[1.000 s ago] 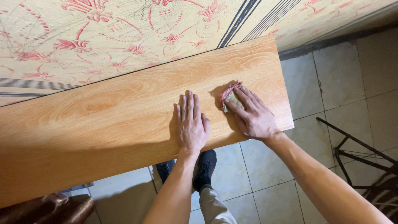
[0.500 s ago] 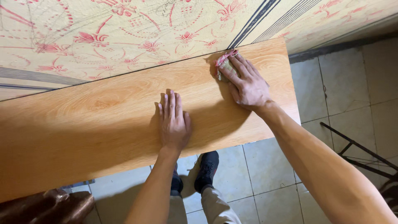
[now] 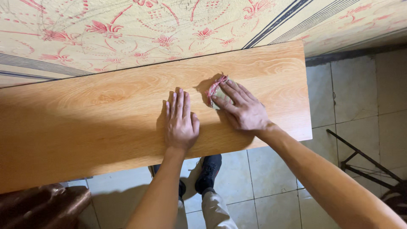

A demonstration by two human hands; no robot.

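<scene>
Cloth pad [image 3: 217, 94], small and crumpled, lies on the wooden board [image 3: 106, 118] right of the board's middle and toward its far edge. It appears pale greenish-grey at the centre with a red or pink frayed edging along its upper left side; most of it is hidden beneath the hand, so its full shape cannot be made out. It casts a short dark shadow to its left.

Right hand [image 3: 241, 109] lies palm down over the pad, its fingers [image 3: 229, 91] extended and pressed flat on top of the cloth rather than curled around it. The forearm runs off to the lower right corner of the view.

Left hand [image 3: 181, 121] rests just beside the pad, to its left, not touching it. It is flat on the surface with fingers straight, close together and holding nothing.

The board is a long plank with a warm orange-brown wood-grain finish, smooth and faintly glossy, with grain swirls visible near the left and upper right. It runs across the view, tilted slightly upward to the right. Its far edge sits against a cream fabric [image 3: 140, 38] printed with red floral motifs and dark stripes.

Below the near edge, pale floor tiles [image 3: 360, 97] show, together with the person's dark shoe [image 3: 208, 171] and light trouser leg [image 3: 214, 210]. A dark metal frame [image 3: 360, 163] stands at lower right, and a dark brown rounded object [image 3: 42, 205] sits at lower left.
</scene>
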